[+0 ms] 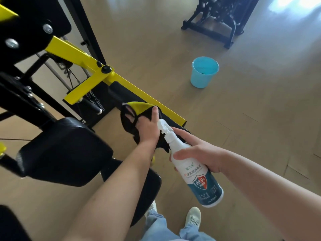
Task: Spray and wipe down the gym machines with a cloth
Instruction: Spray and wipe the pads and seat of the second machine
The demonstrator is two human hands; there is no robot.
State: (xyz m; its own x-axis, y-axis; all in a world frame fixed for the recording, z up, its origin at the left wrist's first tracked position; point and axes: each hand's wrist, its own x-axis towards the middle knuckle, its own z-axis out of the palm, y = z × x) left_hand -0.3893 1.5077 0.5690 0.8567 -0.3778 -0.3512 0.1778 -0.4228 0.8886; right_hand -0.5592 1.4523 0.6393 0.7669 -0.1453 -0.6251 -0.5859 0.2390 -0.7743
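Microfibre, by the look of it, makes up the cloth (pixel 129 129): it is judged soft, light and limp, so it is best bunched in the palm, not pinched at an edge, with loose corners kept out of the machine's joints. One face is black and the other yellow, and the yellow is folded outward at the top. A ragged black corner hangs below the wrist.

The cloth is found at the centre of the frame, pressed against the black padded part beside the lower end of the yellow machine arm (pixel 139 94). It is gripped by the left hand (pixel 147 127), whose thumb lies over the top fold while the fingers are buried in the folds.

Just right of it, a white spray bottle (pixel 194 171) with a teal label is held round its shoulder by the right hand (pixel 199 153). The index finger is stretched towards the trigger, and the nozzle is aimed at the cloth. The bottle is judged rigid, smooth and slippery if wet.

A black seat pad (pixel 66 150) is seen at lower left, a blue bucket (pixel 204 72) on the wooden floor (pixel 260 119) at upper right, and a second machine (pixel 217 20) at the top edge.
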